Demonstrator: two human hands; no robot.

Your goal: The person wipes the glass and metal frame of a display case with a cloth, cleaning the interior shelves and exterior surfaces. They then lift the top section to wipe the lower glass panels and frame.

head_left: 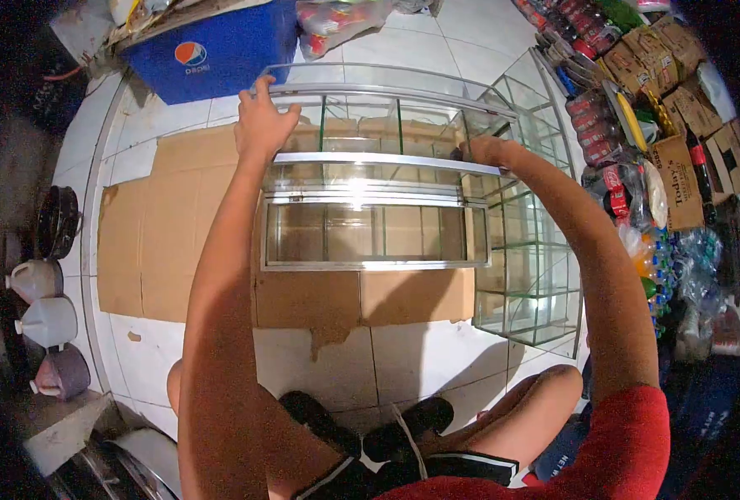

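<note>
So we're on the floor with the glass case [386, 160], the metal-framed one with clear panels, and it's right in front of us on a flattened sheet of brown cardboard [170, 237]. Under that is white tiled floor [407, 354]. Our left grip [265, 127] is up at the case's far left corner, fingers bent at the top edge and thumb sticking out to the side. We honestly can't tell if it's clamped on the frame or just resting there. Our right grip [488, 152] is over at the right end, by the long metal rail, and its fingertips are partly hidden, so we can't say if it's open or closed either. Along that same side we've got more green-edged glass sections [528, 304] running toward us.

Around us it's pretty packed: blue Pepsi box [211, 62] beyond our left grip, a clear bag [341, 23] with red stuff in it next to that, plastic jugs [49, 322] lined up on the left, and soda bottles [616, 187] plus cardboard boxes [678, 179] on the right. Red sleeve [628, 442] on our right arm, dark footwear [411, 429] below.
</note>
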